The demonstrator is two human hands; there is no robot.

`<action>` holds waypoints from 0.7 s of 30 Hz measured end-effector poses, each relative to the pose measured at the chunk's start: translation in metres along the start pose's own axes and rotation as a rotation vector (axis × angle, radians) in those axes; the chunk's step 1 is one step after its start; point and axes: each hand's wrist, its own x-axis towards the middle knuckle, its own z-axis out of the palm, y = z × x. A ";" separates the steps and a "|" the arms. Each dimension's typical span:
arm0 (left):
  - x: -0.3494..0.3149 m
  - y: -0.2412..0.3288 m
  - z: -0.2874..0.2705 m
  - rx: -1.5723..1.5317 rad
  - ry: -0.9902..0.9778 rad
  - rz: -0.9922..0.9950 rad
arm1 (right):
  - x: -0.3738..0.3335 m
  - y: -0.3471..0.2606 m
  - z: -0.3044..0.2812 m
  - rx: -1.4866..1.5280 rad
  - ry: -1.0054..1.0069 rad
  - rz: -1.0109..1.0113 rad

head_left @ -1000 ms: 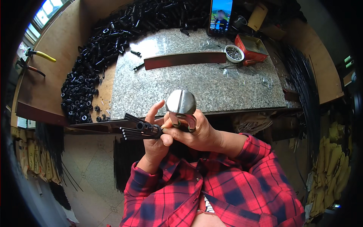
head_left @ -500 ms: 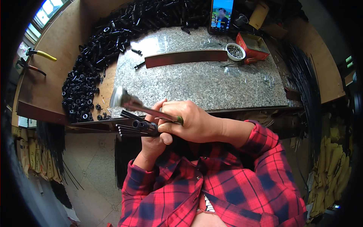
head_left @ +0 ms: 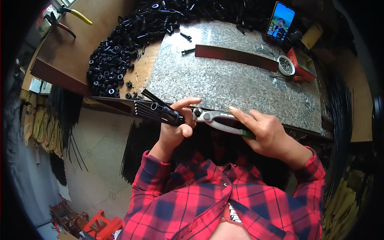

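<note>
My left hand (head_left: 172, 135) is closed around a bundle of thin black rods (head_left: 149, 110), several with pale tips, gathered at a black tubular hub (head_left: 167, 113). They look like umbrella ribs on a runner. The left index finger reaches out to the right above the bundle. In my right hand (head_left: 266, 133) is a pair of silver pincers (head_left: 220, 121) with green at the handle end. The jaws are right beside the hub and left fingers; whether they touch, I cannot tell. A thin wire piece shows by the right index fingertip.
A speckled stone slab (head_left: 224, 88) carries a dark curved strip (head_left: 236, 58) and scattered pins. Behind it lie heaped black plastic parts (head_left: 108, 72). At the right are a white bowl of small metal bits (head_left: 286, 66), a red box (head_left: 301, 66) and a phone (head_left: 280, 22).
The pincers have swung from raised above the bundle, head to the left, down to the bundle's right side. My right hand has moved right. The head view has shifted.
</note>
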 end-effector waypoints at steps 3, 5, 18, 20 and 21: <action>-0.002 0.005 0.002 0.092 -0.066 -0.047 | -0.003 -0.005 0.001 -0.203 -0.029 -0.018; 0.000 0.005 0.008 0.072 -0.081 -0.092 | -0.002 -0.006 0.002 -0.264 0.025 -0.064; 0.002 0.005 0.017 0.240 -0.043 -0.134 | -0.007 -0.003 0.001 -0.499 0.128 -0.095; 0.002 0.003 0.020 0.226 -0.032 -0.139 | -0.007 -0.003 0.001 -0.547 0.129 -0.108; 0.002 0.003 0.021 0.211 -0.021 -0.145 | -0.007 -0.003 0.001 -0.546 0.128 -0.107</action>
